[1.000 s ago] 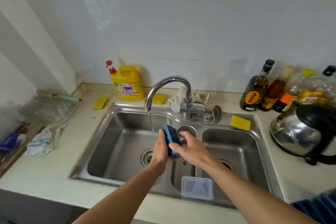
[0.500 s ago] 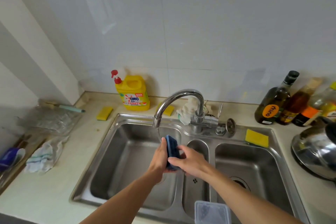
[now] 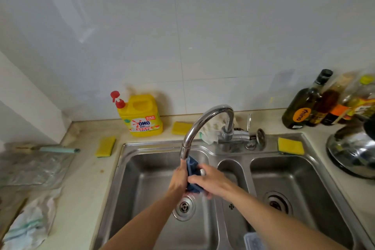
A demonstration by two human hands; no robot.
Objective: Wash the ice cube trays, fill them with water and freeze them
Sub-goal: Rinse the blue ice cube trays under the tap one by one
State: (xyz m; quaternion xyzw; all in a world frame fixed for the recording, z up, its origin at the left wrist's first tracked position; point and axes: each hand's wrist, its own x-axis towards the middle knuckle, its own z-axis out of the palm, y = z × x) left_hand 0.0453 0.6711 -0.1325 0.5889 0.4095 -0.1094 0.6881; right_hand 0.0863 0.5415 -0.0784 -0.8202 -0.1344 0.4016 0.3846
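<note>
Blue plastic ice cube tray (image 3: 192,166) stands on end over the left basin of the stainless steel sink (image 3: 162,145), held between both hands, its upper end just below the spout of the curved chrome faucet (image 3: 205,122). The room is a kitchen corner; a white tiled wall (image 3: 182,46) rises behind a beige countertop (image 3: 85,178).

At the far left a crumpled clear plastic sheet (image 3: 30,168) lies on the counter; a white cloth with green stripes (image 3: 26,225) lies in front of it, and a brush with a pale green handle (image 3: 58,150) behind it. A yellow rectangular sponge (image 3: 105,146) lies just left of the sink; a yellow detergent jug with a red cap (image 3: 144,117) stands against the wall; a second yellow sponge (image 3: 181,128) lies beside it. A white rag (image 3: 209,133) is bunched behind the faucet; a third yellow sponge (image 3: 290,145) sits on the sink's back rim at the right. Dark glass bottles (image 3: 300,107) line the wall above a shiny steel kettle (image 3: 353,152). A clear plastic container (image 3: 253,241) shows at the bottom edge.

Both bare forearms reach up from below; the left hand (image 3: 177,178), its back to the camera, wraps the tray's left edge; the right hand (image 3: 213,180) clasps the tray's right side with curled fingers.
</note>
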